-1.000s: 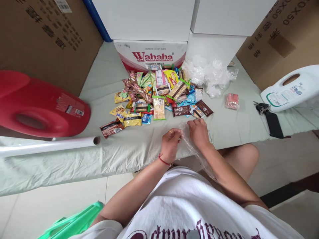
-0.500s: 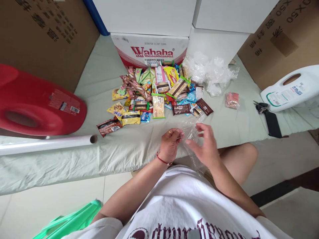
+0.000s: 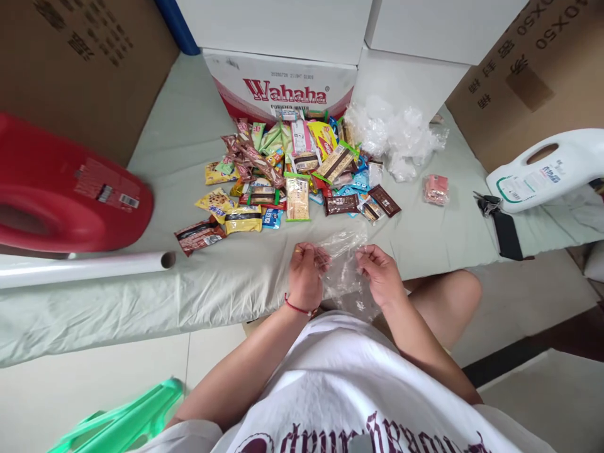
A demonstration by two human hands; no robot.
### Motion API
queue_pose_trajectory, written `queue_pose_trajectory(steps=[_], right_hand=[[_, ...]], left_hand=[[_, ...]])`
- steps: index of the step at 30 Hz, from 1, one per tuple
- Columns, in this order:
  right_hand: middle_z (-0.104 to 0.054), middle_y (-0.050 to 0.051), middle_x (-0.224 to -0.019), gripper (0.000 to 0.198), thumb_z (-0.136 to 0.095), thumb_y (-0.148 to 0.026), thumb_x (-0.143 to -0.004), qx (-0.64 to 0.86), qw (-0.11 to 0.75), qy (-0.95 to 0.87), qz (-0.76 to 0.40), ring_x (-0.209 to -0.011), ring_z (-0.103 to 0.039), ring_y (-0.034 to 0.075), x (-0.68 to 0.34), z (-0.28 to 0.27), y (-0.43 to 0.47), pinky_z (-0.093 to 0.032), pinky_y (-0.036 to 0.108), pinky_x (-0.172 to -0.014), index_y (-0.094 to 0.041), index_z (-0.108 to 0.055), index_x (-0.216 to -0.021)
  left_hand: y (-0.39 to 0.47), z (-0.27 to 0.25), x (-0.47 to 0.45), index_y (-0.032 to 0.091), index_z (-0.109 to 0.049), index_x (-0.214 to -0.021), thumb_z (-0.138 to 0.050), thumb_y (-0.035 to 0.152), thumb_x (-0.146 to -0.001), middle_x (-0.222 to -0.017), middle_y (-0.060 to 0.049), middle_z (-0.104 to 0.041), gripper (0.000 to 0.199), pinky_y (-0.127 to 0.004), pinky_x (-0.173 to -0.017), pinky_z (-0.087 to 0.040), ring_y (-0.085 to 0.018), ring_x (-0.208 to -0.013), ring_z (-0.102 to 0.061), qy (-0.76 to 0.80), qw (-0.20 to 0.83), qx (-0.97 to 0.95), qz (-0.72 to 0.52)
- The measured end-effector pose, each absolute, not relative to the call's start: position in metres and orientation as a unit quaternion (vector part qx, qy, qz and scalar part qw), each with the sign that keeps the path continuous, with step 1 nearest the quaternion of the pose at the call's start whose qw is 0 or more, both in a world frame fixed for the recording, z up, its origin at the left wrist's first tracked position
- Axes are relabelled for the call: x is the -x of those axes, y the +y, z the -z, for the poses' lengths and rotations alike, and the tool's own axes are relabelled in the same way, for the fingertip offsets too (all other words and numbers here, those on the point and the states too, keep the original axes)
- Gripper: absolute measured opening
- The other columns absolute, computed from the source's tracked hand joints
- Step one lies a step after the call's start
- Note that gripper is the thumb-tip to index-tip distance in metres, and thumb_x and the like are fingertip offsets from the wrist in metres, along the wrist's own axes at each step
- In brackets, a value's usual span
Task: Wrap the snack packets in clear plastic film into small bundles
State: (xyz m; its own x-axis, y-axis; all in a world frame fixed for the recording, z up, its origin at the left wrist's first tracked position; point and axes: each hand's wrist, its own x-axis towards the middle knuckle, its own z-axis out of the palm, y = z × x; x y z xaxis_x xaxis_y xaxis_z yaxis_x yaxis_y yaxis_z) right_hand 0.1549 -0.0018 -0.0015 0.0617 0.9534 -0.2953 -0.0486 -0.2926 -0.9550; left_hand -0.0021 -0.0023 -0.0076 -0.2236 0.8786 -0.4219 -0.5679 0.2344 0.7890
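- Head view: a clear plastic bag point(image 3: 343, 267) spans two hands above the near edge of a pale green cloth point(image 3: 245, 270).
- Left hand point(image 3: 306, 270) and right hand point(image 3: 381, 269) each pinch one side.
- The bag looks light, limp, slippery, easily torn; best gripped by its edges.
- Half a second earlier, the right fingers were spread; now they pinch.

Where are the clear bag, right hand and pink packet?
Clear bag point(image 3: 340, 264), head view, middle of film.
Right hand point(image 3: 384, 275), head view, middle of hand.
Pink packet point(image 3: 436, 189), head view, visible middle.
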Motion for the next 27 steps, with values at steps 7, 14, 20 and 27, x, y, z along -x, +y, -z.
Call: queue_pose_trajectory(steps=[7,14,20,27], right_hand=[[-0.072,0.002,-0.088,0.046,-0.091,-0.051,-0.065,0.516,0.32,-0.358,-0.709,-0.065,-0.061,0.012,-0.192,-0.032,0.029,-0.048,0.022,-0.051,-0.022,-0.06,-0.084],[-0.064,-0.003,-0.064,0.047,-0.09,-0.049,-0.06,0.547,0.236,-0.493,-0.635,-0.045,-0.039,0.005,-0.22,-0.014,0.097,-0.024,0.018,-0.039,-0.018,-0.063,-0.082],[-0.067,0.0,-0.067,0.03,-0.081,-0.039,-0.065,0.558,0.218,-0.59,-0.541,-0.056,-0.05,0.011,-0.222,0.009,0.141,-0.036,0.023,-0.051,-0.017,-0.067,-0.079],[-0.072,0.014,-0.109,0.032,-0.065,-0.018,-0.082,0.603,0.151,-0.765,-0.166,-0.104,-0.061,0.031,-0.206,-0.029,0.13,-0.049,0.043,-0.091,-0.017,-0.075,-0.112]], left_hand=[[0.019,0.014,0.06,0.026,-0.046,-0.092,-0.05,0.057,-0.101,-0.067,0.007,-0.049,0.033,-0.024,-0.047,-0.037,-0.01,-0.046,-0.046,0.631,0.383,-0.351,-0.576],[0.045,0.009,0.099,0.022,-0.063,-0.107,-0.039,0.033,-0.103,-0.088,-0.011,-0.069,0.026,-0.035,-0.073,-0.046,-0.029,-0.083,-0.068,0.766,0.179,-0.562,-0.255],[0.037,0.023,0.086,0.013,-0.06,-0.132,-0.05,0.042,-0.098,-0.138,-0.027,-0.057,0.046,-0.057,-0.105,-0.043,-0.043,-0.134,-0.052,0.757,0.068,-0.563,-0.324],[0.025,0.034,0.093,0.029,-0.073,-0.086,-0.061,0.031,-0.092,-0.11,-0.008,-0.078,0.013,-0.056,-0.118,-0.032,-0.03,-0.127,-0.064,0.54,0.199,-0.761,-0.299]])
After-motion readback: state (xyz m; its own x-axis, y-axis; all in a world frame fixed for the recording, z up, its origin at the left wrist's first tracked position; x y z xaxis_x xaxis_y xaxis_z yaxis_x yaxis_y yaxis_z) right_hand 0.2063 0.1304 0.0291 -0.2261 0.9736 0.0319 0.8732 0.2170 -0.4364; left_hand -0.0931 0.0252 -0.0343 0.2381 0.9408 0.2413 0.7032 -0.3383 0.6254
